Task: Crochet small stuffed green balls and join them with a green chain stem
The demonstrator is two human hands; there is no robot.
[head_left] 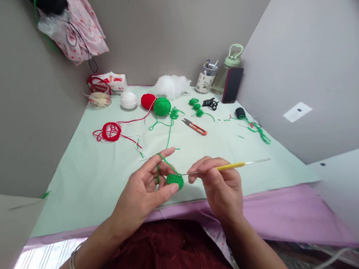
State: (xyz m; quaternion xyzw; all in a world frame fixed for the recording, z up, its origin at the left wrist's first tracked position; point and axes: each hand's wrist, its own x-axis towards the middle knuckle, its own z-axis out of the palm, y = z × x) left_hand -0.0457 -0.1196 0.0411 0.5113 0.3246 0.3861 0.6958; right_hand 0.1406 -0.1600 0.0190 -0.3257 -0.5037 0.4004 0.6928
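Between the thumb and fingers of my left hand [146, 183] is a small green crochet piece [175, 180]. A strand of green yarn [168, 137] runs from the green yarn ball [162, 106] over my raised left index finger and down to the piece. My right hand [220, 181] grips a crochet hook [230, 166] with a yellow handle and metal ends. The hook's left tip meets the piece's upper right edge; whether it passes through a stitch is too small to tell.
Orange-handled thread snips [195, 127] lie beyond my hands. Further back are a red yarn ball [148, 101], a white yarn ball [129, 100], white stuffing [172, 86], a pen cup [205, 81], a bottle [224, 76] and a phone [232, 85]. Loose red yarn [111, 131] lies left.
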